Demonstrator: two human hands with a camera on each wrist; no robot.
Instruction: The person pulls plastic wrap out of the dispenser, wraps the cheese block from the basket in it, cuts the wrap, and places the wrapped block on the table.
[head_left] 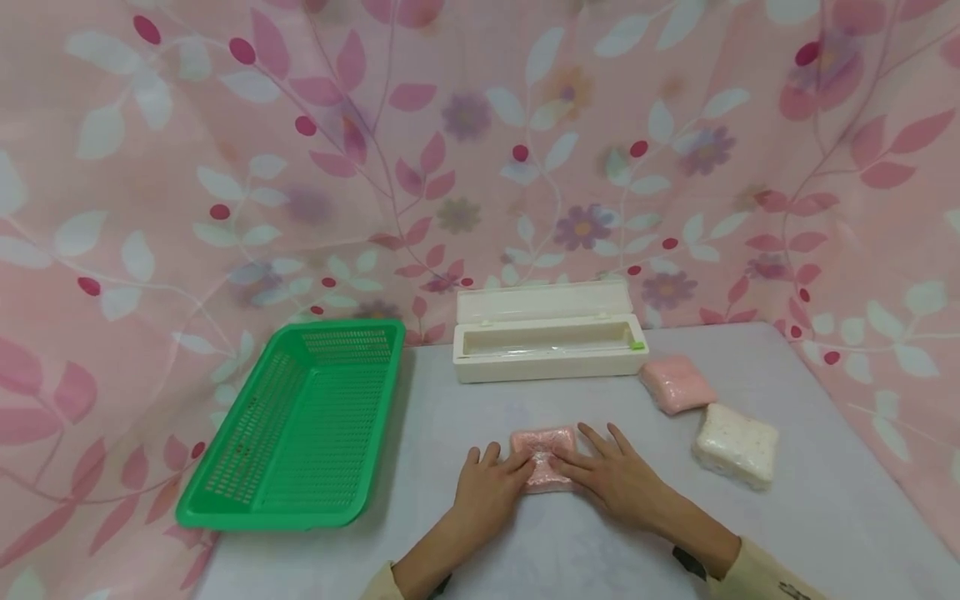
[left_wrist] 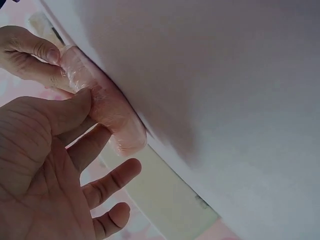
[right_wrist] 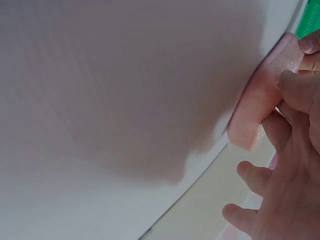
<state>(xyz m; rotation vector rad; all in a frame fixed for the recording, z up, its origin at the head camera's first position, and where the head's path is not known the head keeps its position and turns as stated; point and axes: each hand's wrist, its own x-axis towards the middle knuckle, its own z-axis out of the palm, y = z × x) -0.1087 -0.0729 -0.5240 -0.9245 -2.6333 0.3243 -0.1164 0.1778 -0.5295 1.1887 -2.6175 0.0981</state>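
Observation:
A flat pink block wrapped in clear film (head_left: 543, 435) lies on the table in front of me, shiny and wrinkled across its top. My left hand (head_left: 487, 490) presses on its left half, thumb and index finger touching the film while the other fingers spread away. From the opposite side my right hand (head_left: 626, 483) touches the right half, its thumb and index finger on the film near the middle. The left wrist view shows the block (left_wrist: 117, 112) edge-on under the fingertips. Part of its top is hidden by the fingers.
A green plastic basket (head_left: 378, 417) stands at the left. Behind the hands is a long white box (head_left: 555, 368) with its lid (head_left: 543, 302) raised. Another pink wrapped block (head_left: 678, 383) and a white wrapped block (head_left: 737, 446) lie at the right. A floral curtain (head_left: 480, 167) hangs behind.

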